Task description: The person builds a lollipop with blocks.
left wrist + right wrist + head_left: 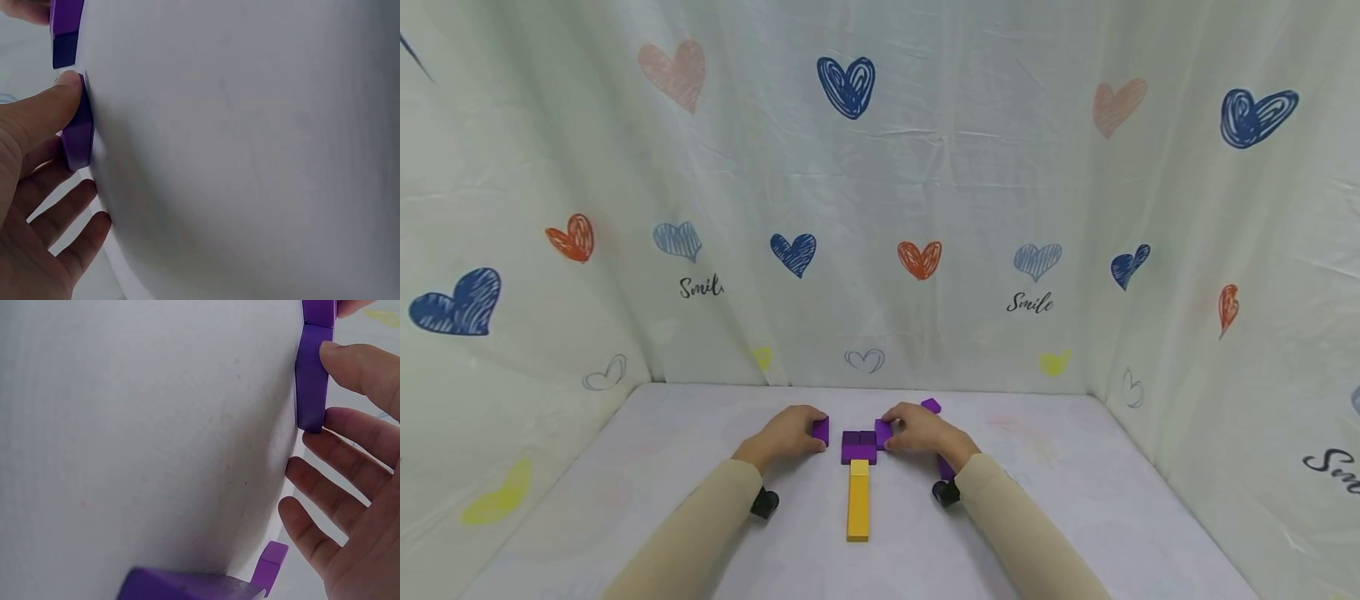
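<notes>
Between thumb and fingers my left hand (788,433) pinches a purple block (821,430), held just left of the group in the middle, with a gap between them. On the other side my right hand (923,431) grips another purple block (883,432) at its near and far ends. In the right wrist view this angled block (312,381) lies flat against the neighbouring purple piece (319,311). The middle group of purple blocks (859,453) shows darker tops behind a brighter front. A long yellow block (858,508) runs from it toward me, a paler yellow part at its far end.
One small purple block (931,406) lies behind my right hand. A further purple block (946,469) is partly hidden under my right wrist. The white table (1045,500) meets a heart-printed curtain (977,333) at the back and sides.
</notes>
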The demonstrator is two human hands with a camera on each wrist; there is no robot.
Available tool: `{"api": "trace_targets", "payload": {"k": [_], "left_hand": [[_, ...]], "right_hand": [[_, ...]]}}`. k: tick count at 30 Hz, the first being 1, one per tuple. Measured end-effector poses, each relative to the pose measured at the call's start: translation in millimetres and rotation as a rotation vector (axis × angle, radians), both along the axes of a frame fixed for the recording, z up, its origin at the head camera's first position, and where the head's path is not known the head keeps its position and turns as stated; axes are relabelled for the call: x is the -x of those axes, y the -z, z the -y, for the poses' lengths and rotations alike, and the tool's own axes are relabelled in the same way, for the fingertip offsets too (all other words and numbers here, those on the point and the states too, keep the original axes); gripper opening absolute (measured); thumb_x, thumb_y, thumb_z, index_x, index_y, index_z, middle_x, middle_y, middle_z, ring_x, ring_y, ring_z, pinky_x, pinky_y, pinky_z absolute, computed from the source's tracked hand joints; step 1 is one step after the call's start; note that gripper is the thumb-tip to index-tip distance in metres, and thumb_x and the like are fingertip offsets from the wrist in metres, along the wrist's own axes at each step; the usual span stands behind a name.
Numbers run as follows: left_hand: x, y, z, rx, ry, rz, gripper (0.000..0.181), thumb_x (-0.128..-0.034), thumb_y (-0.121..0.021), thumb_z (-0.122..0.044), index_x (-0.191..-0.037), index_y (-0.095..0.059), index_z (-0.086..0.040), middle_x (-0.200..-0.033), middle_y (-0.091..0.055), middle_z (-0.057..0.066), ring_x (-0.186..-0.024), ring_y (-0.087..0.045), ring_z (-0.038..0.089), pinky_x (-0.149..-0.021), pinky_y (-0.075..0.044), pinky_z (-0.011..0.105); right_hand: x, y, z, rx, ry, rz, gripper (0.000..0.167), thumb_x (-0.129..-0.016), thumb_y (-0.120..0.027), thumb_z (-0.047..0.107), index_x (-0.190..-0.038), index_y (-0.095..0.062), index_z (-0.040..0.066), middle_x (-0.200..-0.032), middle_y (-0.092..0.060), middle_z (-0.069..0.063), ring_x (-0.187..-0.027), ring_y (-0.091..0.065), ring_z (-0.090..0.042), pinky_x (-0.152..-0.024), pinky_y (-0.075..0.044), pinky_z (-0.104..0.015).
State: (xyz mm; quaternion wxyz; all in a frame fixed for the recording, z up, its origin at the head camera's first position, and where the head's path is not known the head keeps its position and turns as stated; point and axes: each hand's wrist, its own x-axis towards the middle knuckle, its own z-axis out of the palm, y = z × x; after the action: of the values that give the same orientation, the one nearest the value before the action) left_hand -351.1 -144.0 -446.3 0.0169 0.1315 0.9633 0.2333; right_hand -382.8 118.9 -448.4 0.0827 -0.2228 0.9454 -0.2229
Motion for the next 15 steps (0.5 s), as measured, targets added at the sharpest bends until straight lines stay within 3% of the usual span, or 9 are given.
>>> {"api": "trace_targets", "payload": {"k": [15], "left_hand": [[6.1, 4.8, -16.5, 0.022, 0.009, 0.017, 0.054, -0.0781, -0.08, -0.025, -0.127, -0.061, -0.01, -0.126, -0.06, 0.009, -0.12, -0.052, 0.029, -0.104, -0.041, 0.047]], "right_hand": [[3.0, 1.2, 0.0, -0.016, -0.005, -0.002, 0.049, -0.082, -0.075, 0.028, -0.128, -0.061, 0.018, -0.127, -0.058, -0.002, -0.115, -0.053, -0.021, -0.101, -0.044, -0.041]]}}
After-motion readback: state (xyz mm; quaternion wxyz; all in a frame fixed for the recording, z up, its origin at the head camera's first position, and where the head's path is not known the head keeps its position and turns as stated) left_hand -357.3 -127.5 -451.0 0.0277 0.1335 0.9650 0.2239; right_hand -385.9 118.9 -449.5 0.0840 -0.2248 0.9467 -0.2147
